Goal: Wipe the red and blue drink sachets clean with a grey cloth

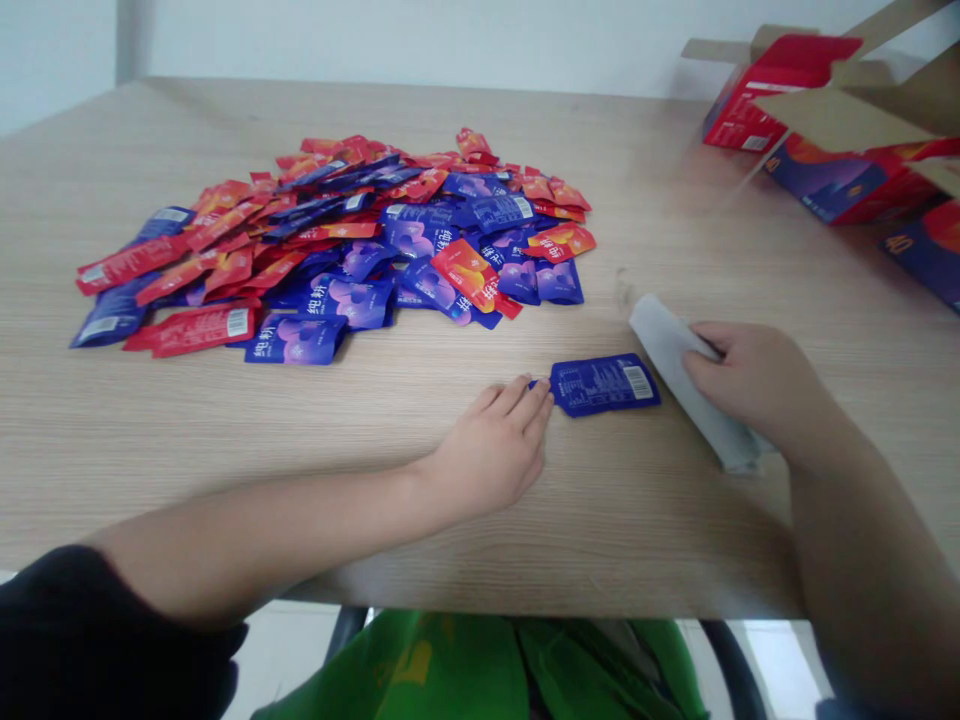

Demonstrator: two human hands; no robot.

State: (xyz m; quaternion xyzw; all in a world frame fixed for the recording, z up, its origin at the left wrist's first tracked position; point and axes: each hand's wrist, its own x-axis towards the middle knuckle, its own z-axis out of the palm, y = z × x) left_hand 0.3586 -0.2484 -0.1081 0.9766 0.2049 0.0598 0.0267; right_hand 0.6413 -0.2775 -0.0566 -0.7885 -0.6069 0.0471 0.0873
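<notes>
A single blue pouch (606, 385) lies flat on the table, its printed back with a barcode facing up. The fingertips of my left hand (499, 440) are pressed together over its narrow left end, which they partly hide. My right hand (757, 385) is closed around a folded pale grey-white cloth (694, 395), just right of the pouch. The cloth's lower edge touches or nearly touches the tabletop; I cannot tell which. Beyond my left hand spreads a heap of red and blue pouches (352, 300), overlapping one another.
Open red and blue cardboard boxes (840, 185) with raised flaps stand at the far right of the wooden table (300, 430). A pale wall (420, 45) runs behind. Green fabric (450, 670) covers my lap below the table's front edge.
</notes>
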